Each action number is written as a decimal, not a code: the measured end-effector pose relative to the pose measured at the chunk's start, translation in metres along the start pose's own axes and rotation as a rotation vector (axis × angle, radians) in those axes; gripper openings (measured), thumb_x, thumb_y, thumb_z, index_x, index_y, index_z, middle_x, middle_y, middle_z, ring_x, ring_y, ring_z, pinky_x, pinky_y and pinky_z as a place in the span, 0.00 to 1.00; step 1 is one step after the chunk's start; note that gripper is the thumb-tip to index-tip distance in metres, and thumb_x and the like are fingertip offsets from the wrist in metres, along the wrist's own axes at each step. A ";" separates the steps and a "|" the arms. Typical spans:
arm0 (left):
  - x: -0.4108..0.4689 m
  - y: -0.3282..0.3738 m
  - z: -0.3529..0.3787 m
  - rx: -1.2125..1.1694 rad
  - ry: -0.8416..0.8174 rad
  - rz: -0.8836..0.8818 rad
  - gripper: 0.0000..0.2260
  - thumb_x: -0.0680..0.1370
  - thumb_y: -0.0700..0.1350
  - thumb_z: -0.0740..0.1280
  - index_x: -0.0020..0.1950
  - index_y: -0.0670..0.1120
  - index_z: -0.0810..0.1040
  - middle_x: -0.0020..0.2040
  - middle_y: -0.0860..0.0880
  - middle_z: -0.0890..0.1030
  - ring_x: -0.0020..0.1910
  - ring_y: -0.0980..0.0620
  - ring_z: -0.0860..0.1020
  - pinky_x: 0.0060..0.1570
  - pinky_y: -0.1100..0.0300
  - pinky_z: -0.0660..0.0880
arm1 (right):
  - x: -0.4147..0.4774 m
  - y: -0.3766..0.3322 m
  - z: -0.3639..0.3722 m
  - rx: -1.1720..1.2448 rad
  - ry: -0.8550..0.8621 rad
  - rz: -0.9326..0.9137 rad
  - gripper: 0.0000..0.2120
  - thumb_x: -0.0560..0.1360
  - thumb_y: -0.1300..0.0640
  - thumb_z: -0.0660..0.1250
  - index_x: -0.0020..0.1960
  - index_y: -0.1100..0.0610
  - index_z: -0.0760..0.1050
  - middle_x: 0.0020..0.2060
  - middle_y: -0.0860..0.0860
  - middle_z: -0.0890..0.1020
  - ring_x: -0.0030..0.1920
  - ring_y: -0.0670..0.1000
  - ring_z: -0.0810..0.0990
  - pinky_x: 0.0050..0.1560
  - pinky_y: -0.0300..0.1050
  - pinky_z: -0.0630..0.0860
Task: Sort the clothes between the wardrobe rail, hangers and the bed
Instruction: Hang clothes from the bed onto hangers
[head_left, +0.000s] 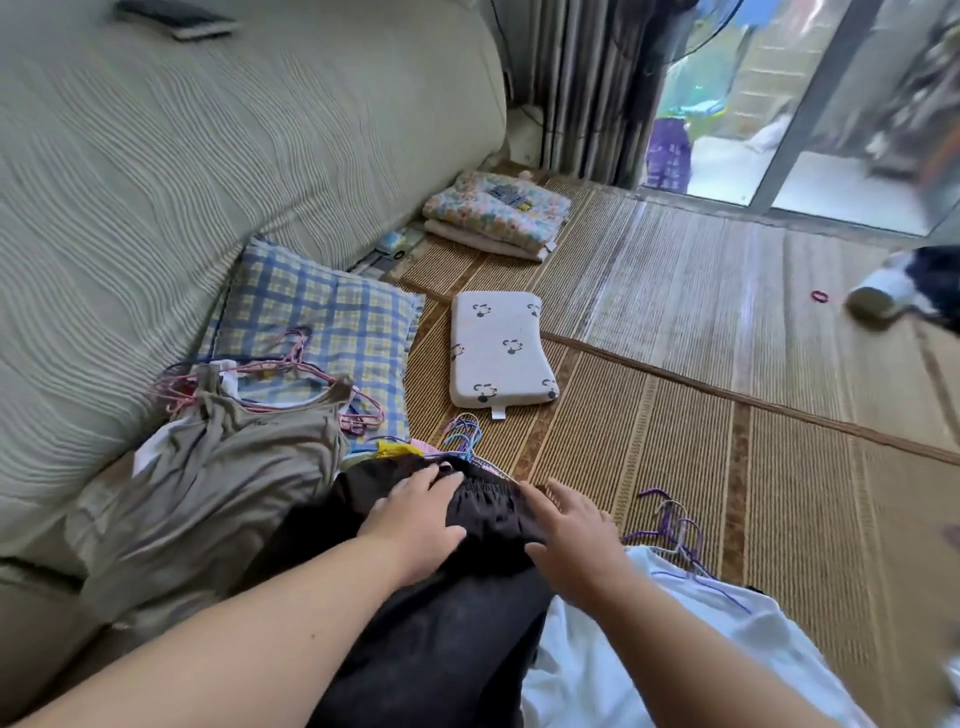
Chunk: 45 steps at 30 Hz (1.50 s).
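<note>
- Straw matting (727, 467) covered the bed, with a padded headboard (208, 156) on the left and a glass door (779, 130) beyond.
- Black trousers (457, 623), possibly shorts, lay bunched at the near edge, with the gathered waistband pointing away from the person.
- The left hand (415, 525) rested flat on the waistband, fingers straight and gripping nothing.
- The right hand (571, 540) was at the cloth's right edge, fingers spread and likewise open.
- The step looked like smoothing before a fold. Doing it well probably meant pressing outward with both palms until the waistband lay flat, then folding.
- Blue hangers (465, 431) poked out just past the waistband and could have snagged the cloth.
- A white garment (649, 649) lay against the trousers on the right, with purple hangers (670, 525) on its far edge, close to the right hand.
- A grey top (208, 493) on a pink hanger (291, 364) sprawled to the left, over a checked pillow (332, 317).
- A small printed pillow (498, 353) and folded blankets (498, 213) sat well apart, out of the way.
</note>
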<state>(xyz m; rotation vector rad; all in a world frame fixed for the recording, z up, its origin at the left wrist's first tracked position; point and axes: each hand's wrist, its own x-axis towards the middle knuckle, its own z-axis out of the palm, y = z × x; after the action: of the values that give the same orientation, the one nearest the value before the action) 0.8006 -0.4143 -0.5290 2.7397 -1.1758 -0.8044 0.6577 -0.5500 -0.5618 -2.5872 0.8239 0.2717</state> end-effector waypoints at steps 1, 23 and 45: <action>-0.025 0.010 0.001 0.006 0.004 0.020 0.31 0.77 0.55 0.61 0.77 0.56 0.52 0.78 0.50 0.51 0.76 0.47 0.53 0.72 0.48 0.57 | -0.026 0.001 -0.005 -0.012 0.027 -0.007 0.34 0.75 0.48 0.62 0.75 0.39 0.48 0.76 0.49 0.54 0.75 0.53 0.53 0.73 0.58 0.54; -0.341 0.288 0.119 -0.196 -0.040 0.539 0.29 0.76 0.52 0.66 0.75 0.48 0.61 0.76 0.46 0.58 0.75 0.51 0.55 0.71 0.60 0.53 | -0.510 0.182 -0.059 -0.033 0.140 0.422 0.25 0.74 0.47 0.64 0.71 0.42 0.64 0.74 0.47 0.61 0.73 0.52 0.62 0.70 0.55 0.60; -0.302 0.583 0.333 -0.141 -0.184 0.246 0.26 0.77 0.51 0.64 0.74 0.50 0.63 0.74 0.47 0.62 0.74 0.52 0.58 0.71 0.61 0.53 | -0.584 0.588 -0.065 0.079 -0.055 0.400 0.28 0.75 0.46 0.63 0.73 0.41 0.60 0.73 0.47 0.62 0.72 0.50 0.62 0.70 0.52 0.64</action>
<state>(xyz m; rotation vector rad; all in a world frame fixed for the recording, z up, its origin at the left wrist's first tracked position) 0.0808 -0.5688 -0.5401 2.3905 -1.3951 -1.0774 -0.1556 -0.7174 -0.5173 -2.3134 1.3015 0.4129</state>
